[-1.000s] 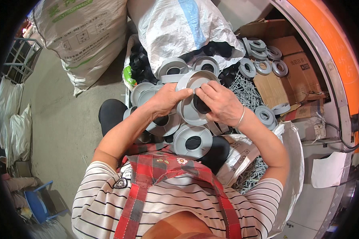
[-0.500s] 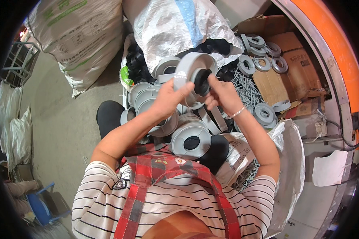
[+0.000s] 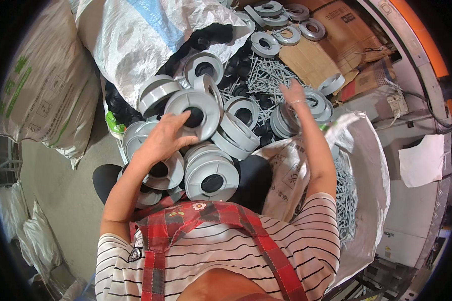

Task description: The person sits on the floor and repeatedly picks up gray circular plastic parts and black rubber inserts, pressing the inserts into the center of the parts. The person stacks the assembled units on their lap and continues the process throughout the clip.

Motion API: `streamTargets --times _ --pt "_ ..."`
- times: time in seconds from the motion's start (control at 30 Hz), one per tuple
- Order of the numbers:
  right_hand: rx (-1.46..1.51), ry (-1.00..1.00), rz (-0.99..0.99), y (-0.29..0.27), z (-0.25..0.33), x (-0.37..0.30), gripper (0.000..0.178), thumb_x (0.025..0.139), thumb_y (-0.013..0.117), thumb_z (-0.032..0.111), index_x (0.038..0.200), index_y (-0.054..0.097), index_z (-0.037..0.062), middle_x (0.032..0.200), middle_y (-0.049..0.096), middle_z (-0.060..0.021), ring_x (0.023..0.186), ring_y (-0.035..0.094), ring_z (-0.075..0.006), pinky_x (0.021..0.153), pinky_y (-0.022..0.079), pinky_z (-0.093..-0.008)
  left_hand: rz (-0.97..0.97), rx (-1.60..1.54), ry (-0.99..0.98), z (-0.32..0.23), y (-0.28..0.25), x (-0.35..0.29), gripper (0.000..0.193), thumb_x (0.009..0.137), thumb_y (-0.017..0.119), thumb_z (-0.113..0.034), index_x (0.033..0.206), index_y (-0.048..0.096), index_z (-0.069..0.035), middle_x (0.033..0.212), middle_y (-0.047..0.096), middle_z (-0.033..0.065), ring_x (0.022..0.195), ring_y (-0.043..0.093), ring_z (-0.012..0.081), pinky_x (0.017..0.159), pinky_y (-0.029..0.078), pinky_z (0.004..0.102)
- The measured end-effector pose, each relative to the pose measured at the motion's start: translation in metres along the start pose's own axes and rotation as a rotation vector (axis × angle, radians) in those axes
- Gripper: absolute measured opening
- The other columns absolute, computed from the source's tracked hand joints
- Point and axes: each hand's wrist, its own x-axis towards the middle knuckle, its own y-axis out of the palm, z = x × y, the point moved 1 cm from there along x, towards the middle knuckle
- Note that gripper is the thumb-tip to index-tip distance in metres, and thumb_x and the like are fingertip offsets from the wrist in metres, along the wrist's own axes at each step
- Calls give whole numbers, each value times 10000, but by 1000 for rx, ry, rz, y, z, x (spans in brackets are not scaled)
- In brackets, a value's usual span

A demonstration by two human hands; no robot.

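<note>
My left hand [image 3: 164, 139] grips the lower left side of a grey plastic wheel [image 3: 206, 108]. Its fingers reach the wheel's black hub [image 3: 193, 117], and the thumb lies near the lower rim. More grey wheels [image 3: 212, 173] with black centres are piled around it, close to my knees. Off to the right, my right hand [image 3: 294, 94] is over a heap of thin grey pins [image 3: 268, 78], beside a stack of grey rings [image 3: 314, 103]. Its fingers are small and blurred, so whether they hold a pin does not show.
A white woven sack [image 3: 120, 45] with black round parts spilling out lies at the far left. Grey rings [image 3: 264, 44] rest by flattened cardboard [image 3: 306, 60]. An open sack [image 3: 369, 185] of pins stands at my right side. Another full sack [image 3: 45, 95] stands on the left.
The wheel both hands held up is now lower, on the pile, with only my left hand on it. My right hand has let go and moved right to the pins. The view has shifted.
</note>
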Motion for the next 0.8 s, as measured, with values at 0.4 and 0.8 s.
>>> streamTargets --times 0.4,0.8 --pt "-211 -247 -84 -11 -18 -31 483 676 786 201 1094 600 46 1013 606 -182 997 516 -378 895 420 -446 -65 -1084 -296 -23 9 49 521 911 639 -237 1305 482 64 1202 615 153 1130 581 220 960 463 328" --pt "-204 -297 378 94 38 33 335 863 614 301 989 679 -2 1026 660 -198 1077 570 -314 933 443 -390 -130 -1769 -414 -17 17 62 282 926 516 -195 1097 534 27 960 626 119 926 630 231 877 517 395"
